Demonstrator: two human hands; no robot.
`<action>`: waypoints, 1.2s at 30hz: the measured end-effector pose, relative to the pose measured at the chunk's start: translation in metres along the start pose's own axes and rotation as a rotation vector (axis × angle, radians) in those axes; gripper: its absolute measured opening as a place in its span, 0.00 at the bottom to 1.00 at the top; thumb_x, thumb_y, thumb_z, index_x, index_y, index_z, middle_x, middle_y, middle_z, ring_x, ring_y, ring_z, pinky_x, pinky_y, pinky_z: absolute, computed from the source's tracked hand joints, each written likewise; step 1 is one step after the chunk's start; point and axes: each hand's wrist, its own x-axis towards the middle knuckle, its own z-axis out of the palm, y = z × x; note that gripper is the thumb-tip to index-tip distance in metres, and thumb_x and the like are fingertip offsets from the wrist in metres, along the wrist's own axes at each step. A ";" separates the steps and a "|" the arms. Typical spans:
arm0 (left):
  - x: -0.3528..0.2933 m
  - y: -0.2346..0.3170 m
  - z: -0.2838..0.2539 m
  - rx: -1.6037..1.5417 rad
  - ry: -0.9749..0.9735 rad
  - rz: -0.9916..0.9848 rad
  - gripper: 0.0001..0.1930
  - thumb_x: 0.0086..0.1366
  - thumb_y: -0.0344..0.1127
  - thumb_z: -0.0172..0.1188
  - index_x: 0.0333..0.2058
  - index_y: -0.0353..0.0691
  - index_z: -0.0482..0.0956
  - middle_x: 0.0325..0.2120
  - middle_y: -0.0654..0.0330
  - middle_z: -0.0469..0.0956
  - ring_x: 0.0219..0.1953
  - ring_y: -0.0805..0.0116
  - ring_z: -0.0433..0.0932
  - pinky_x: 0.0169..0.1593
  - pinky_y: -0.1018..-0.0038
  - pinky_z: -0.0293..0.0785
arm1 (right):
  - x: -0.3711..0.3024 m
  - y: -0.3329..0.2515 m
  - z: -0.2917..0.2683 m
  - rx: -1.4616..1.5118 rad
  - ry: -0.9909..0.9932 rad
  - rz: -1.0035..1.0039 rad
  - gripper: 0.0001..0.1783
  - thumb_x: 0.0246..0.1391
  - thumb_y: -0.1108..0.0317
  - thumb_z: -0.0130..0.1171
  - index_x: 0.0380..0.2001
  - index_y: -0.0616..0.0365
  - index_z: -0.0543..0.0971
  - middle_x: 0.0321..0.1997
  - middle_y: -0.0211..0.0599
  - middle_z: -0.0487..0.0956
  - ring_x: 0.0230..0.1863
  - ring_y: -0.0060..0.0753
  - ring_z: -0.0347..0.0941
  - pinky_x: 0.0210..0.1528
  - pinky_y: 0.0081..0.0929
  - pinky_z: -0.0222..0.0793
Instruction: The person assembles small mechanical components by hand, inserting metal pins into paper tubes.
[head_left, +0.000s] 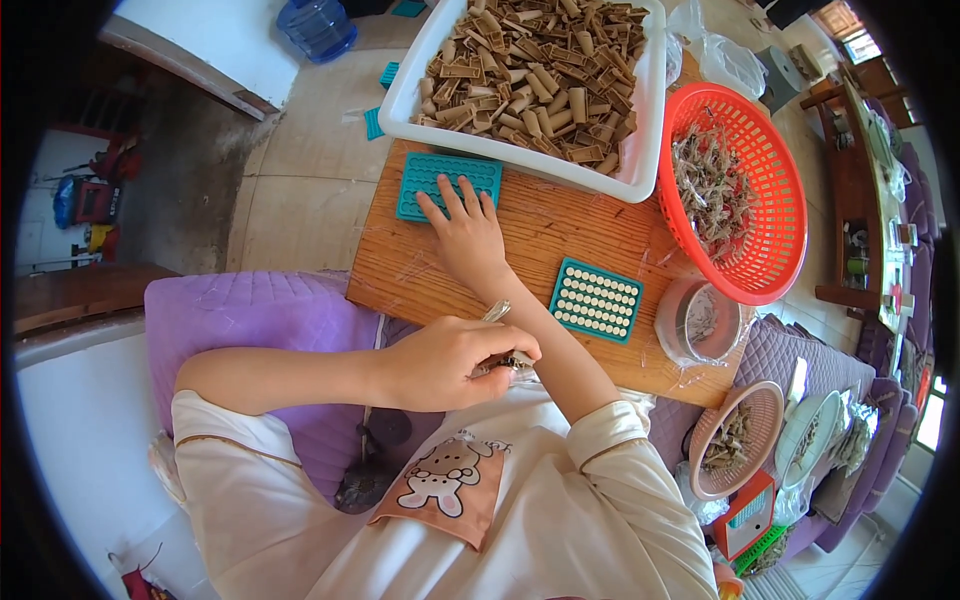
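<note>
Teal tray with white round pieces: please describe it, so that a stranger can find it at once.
On the wooden table, look below and left of the big red basket in the picture. There, beside the right forearm, lies a teal tray. Its rows of white round pieces set it apart from the other teal tray, under the right hand.
</note>
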 end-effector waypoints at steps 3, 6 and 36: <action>0.002 0.001 -0.003 -0.022 0.002 -0.012 0.13 0.51 0.26 0.51 0.38 0.40 0.71 0.32 0.60 0.75 0.27 0.69 0.75 0.32 0.76 0.72 | -0.008 0.008 -0.019 0.178 0.034 -0.013 0.28 0.40 0.70 0.57 0.50 0.48 0.66 0.56 0.43 0.62 0.58 0.47 0.55 0.55 0.45 0.53; 0.001 0.001 -0.005 -0.057 0.028 -0.038 0.12 0.51 0.26 0.51 0.37 0.39 0.71 0.31 0.60 0.76 0.28 0.70 0.76 0.34 0.77 0.72 | -0.039 0.024 -0.056 0.642 0.256 0.160 0.20 0.41 0.77 0.54 0.43 0.59 0.71 0.49 0.45 0.68 0.51 0.46 0.63 0.51 0.35 0.60; 0.008 -0.016 -0.007 -0.492 0.004 -0.211 0.11 0.57 0.27 0.46 0.39 0.32 0.68 0.33 0.57 0.73 0.31 0.75 0.75 0.35 0.81 0.69 | -0.154 0.097 -0.080 0.165 0.282 0.497 0.11 0.46 0.78 0.50 0.36 0.60 0.75 0.37 0.44 0.73 0.37 0.44 0.72 0.37 0.31 0.69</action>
